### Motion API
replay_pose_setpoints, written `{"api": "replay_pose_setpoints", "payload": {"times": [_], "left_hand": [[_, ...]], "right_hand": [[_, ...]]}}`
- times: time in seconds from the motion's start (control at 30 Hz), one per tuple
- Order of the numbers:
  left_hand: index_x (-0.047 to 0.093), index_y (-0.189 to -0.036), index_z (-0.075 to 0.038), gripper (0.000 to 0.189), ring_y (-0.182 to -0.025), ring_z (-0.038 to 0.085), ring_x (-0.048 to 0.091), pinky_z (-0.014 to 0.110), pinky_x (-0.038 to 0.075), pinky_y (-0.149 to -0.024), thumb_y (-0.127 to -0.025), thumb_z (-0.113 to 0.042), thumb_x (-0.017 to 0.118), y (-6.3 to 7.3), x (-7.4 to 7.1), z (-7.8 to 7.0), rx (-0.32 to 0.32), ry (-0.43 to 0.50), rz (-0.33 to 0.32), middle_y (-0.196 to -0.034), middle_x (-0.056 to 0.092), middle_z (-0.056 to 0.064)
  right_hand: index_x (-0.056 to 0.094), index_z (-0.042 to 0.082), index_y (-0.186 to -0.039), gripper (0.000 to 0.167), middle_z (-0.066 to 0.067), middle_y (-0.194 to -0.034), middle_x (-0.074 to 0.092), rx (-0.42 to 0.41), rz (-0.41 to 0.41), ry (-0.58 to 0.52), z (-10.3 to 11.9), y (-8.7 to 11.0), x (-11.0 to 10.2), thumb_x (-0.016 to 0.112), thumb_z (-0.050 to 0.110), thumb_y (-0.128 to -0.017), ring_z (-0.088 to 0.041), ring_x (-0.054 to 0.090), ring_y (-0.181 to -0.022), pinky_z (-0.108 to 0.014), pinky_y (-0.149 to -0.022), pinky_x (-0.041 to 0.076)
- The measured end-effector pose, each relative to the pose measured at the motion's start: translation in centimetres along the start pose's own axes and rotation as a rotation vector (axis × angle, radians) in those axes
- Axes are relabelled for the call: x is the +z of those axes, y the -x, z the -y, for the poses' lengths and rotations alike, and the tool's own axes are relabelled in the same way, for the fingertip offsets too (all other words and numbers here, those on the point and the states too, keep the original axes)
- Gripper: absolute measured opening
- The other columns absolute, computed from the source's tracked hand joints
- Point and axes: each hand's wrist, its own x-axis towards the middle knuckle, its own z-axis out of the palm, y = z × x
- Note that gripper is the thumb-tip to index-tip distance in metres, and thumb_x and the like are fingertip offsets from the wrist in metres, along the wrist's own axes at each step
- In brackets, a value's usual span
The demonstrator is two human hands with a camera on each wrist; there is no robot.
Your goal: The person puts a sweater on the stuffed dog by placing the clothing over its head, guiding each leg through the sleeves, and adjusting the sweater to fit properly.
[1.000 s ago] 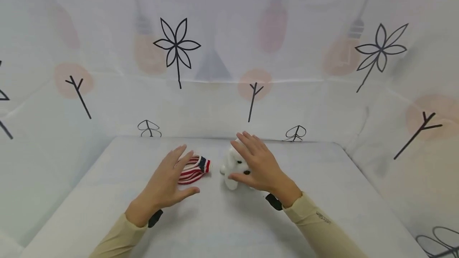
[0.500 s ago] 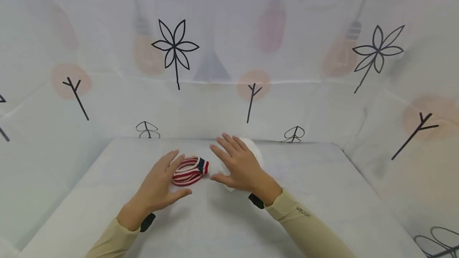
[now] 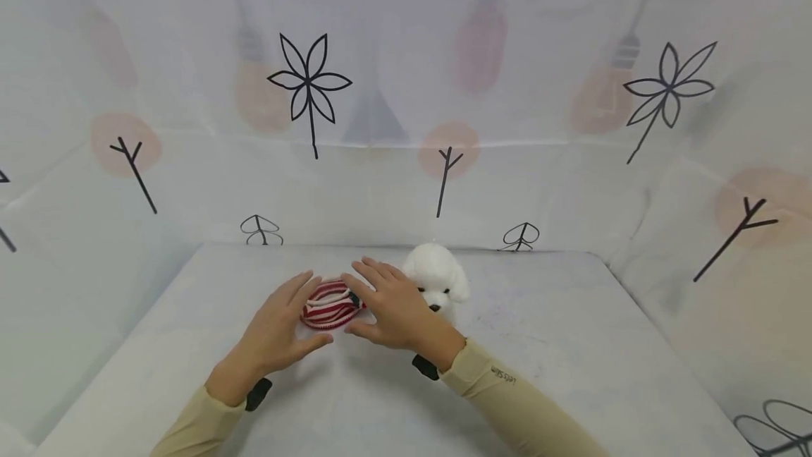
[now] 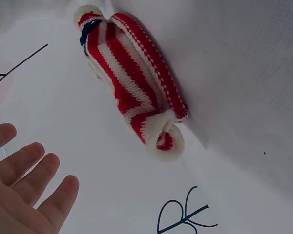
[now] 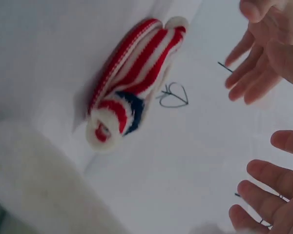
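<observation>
A small knitted sweater [image 3: 330, 312] with red and white stripes and a dark blue band lies on the white table. My left hand [image 3: 273, 326] hovers at its left end, fingers spread, thumb pointing right. Over the other end is my right hand [image 3: 393, 309], fingers extended, partly hiding the blue band from the head camera. Both wrist views show the sweater [image 4: 132, 68] apart from the hands, with a white cuff at each end. Behind the right hand sits a white plush dog [image 3: 436, 270], its lower body covered by that hand and wrist.
The white table [image 3: 571, 344] meets a pale cloth backdrop [image 3: 374, 196] at the back and sides, printed with black line plants and faint lamp shapes. In the right wrist view, blurred white fur [image 5: 44, 180] fills the lower left corner.
My right hand has moved left, from in front of the plush dog to the sweater's right end, uncovering the dog's face. The left hand has shifted slightly left.
</observation>
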Motion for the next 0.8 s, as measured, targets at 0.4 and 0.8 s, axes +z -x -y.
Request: {"api": "replay_pose_setpoints", "payload": {"times": [0.4,0.8], "left_hand": [[0.044,-0.139,-0.003,0.086,-0.121,0.034,0.048,0.052,0.042,-0.096,-0.073,-0.043,0.081,0.7,0.7,1.0,-0.079,-0.004,0.084,-0.137,0.047,0.018],[0.048,-0.137,-0.008,0.068,-0.096,0.022,0.061,0.041,0.052,-0.076,-0.079,-0.024,0.079,-0.1,2.1,1.9,-0.153,0.120,0.155,-0.127,0.054,0.010]], "right_hand": [[0.038,0.016,-0.146,0.075,-0.011,-0.143,0.043,0.076,0.080,-0.150,1.2,-0.2,2.9,0.064,0.052,-0.085,-0.027,0.043,-0.130,-0.042,-0.101,0.041],[0.043,0.020,-0.143,0.069,0.000,-0.138,0.051,0.177,0.195,-0.219,-0.2,-1.4,6.7,0.068,0.047,-0.085,-0.020,0.052,-0.116,-0.034,-0.097,0.042]]}}
